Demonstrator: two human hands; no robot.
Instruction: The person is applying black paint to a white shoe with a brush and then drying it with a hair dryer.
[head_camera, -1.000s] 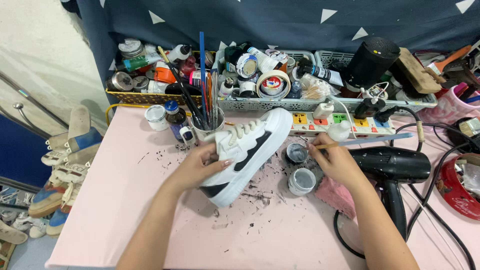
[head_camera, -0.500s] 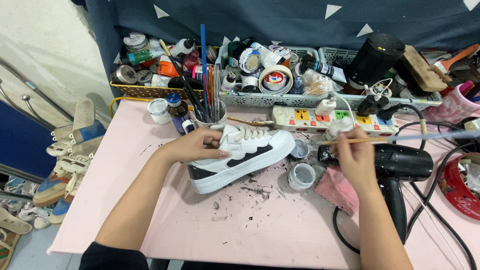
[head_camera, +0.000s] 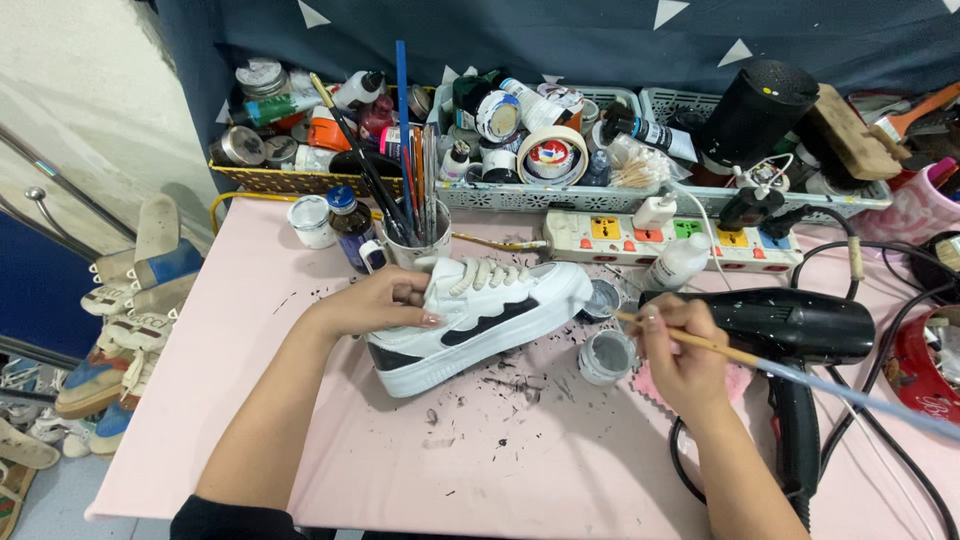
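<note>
Head view, the only one on record: my left hand (head_camera: 375, 300) lies over the heel end and collar of the white sneaker with black panels (head_camera: 480, 315), fingers curled round its upper in a closed grip, pinning it sole-down on the pink desk (head_camera: 250, 400) just near of the cup of brushes (head_camera: 415, 235). The sneaker sits at the middle of the desk, toe pointing right and slightly far, laces uppermost. I judge it light, with a stiff rubber sole and a softer, yielding upper; the sole wall and heel counter look the soundest places to take hold, since the painted panels may be wet and would smear under a finger. My right hand (head_camera: 680, 360) is closed in a pinch on the long paintbrush (head_camera: 760, 360), its handle running off to the near right and its tip at the left, just over the small open paint pot (head_camera: 606, 355); whether the bristles touch the paint I cannot tell. A second small pot (head_camera: 600, 298) stands just beyond it, touching or nearly touching the toe. The brush is thin, light and stiff, best held near the tip end for control. The black hairdryer (head_camera: 800, 330) lies just right of my right hand, and dark flecks (head_camera: 510, 385) litter the desk near the sole.
</note>
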